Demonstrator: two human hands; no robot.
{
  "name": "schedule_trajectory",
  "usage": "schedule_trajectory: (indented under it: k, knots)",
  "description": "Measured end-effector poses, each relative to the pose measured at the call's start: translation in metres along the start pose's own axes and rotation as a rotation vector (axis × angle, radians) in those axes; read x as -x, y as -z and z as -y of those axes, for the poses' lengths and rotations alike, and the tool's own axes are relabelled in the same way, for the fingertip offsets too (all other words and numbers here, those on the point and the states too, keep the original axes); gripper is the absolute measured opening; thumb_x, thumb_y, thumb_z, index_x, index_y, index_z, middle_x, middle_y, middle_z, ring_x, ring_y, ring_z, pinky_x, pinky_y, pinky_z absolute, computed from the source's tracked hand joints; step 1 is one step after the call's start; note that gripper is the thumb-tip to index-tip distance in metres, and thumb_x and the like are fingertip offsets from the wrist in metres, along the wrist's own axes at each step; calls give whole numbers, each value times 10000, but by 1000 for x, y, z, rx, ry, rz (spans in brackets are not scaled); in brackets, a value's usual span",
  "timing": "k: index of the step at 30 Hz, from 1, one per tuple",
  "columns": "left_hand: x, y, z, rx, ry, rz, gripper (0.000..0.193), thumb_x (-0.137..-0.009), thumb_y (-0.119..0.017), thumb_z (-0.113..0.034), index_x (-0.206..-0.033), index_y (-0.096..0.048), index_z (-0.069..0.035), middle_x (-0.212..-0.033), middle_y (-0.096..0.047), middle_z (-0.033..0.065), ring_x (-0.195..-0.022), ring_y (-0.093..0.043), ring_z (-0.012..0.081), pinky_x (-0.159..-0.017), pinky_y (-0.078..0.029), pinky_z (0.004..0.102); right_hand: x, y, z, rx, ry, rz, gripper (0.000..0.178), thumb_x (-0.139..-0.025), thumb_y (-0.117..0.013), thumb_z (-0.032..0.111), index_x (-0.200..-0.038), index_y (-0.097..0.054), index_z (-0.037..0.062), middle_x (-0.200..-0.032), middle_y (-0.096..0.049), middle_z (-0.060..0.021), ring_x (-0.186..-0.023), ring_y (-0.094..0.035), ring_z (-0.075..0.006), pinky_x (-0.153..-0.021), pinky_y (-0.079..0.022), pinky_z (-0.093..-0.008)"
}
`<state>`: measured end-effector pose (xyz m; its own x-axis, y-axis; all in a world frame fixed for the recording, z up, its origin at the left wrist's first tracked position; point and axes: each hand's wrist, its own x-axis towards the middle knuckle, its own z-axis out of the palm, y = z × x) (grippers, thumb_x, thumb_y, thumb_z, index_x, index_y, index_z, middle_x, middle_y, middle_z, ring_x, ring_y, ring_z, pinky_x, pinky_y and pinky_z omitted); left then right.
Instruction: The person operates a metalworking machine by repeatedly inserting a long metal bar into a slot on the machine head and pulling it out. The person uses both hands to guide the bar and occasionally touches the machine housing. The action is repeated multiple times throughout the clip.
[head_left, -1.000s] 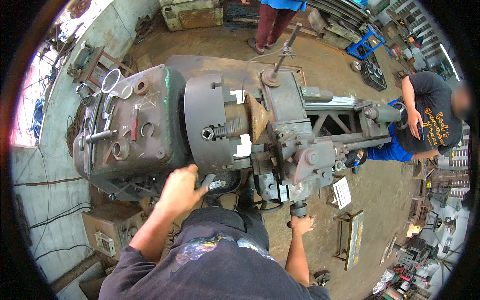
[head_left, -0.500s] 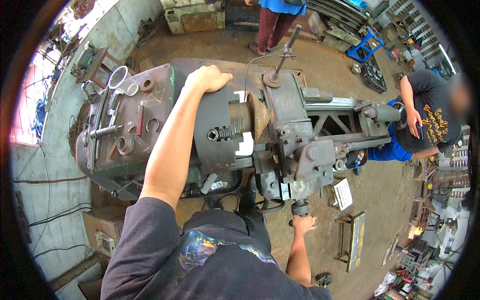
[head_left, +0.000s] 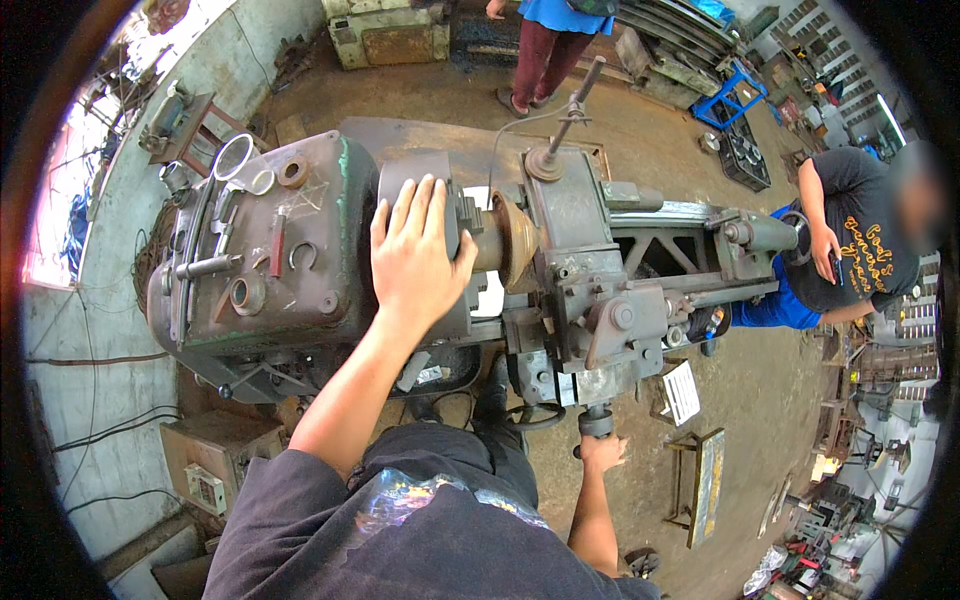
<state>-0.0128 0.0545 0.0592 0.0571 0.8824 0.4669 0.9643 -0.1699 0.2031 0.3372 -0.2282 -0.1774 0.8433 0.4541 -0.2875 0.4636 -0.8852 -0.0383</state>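
Left hand (head_left: 415, 262) nearer than before, palm down on chuck (head_left: 412, 168)

We record the left hand (head_left: 418, 265) palm down, its back facing us, with the fingers (head_left: 428, 205) extended forward and slightly spread. We note the thumb (head_left: 464, 258) held out to the right, clear of the fingers. We find the left forearm (head_left: 355, 395) bare and slanting forward and to the right. We observe the right hand (head_left: 602, 454) lower and nearer the body, curled into a grip, with the right forearm (head_left: 593, 520) running nearly straight forward behind it.
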Motion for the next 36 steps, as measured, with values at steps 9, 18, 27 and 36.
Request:
schedule_trajectory:
  k: [9,18,27,36]
  knots:
    - [55,35,21,634,466,-58,753,-679,-957,-145,-1329,-588,-51,-1220,-664,159,-1151,-621,308,-975,-519,427,-2,-6,-3,47,8,-47,650,-698,-804,550,-1111,-774,50,-1377,-608,-264,-1269,-589,-428,-1128,-345,-628]
    - [116,3,33,683,412,190,689,-629,-983,-169,-1164,-596,29,-1050,-710,227,-976,-706,393,-869,-562,416,0,-3,-2,69,53,-73,556,-730,-786,468,-1080,-759,37,-1210,-624,-206,-1176,-610,-402,-1079,-379,-614]
    - [159,-52,52,567,331,190,495,-631,-957,-145,-1041,-733,15,-1017,-770,194,-953,-753,362,-849,-589,420,-3,-5,-4,11,14,-5,668,-710,-805,526,-1202,-757,76,-1513,-494,-296,-1346,-537,-440,-1174,-275,-664]
    - [176,-91,64,540,355,178,347,-639,-918,-153,-930,-767,-38,-924,-761,187,-858,-744,390,-755,-590,443,-7,-10,-7,82,4,10,615,-736,-810,452,-1218,-742,76,-1543,-461,-283,-1386,-495,-427,-1184,-276,-654]
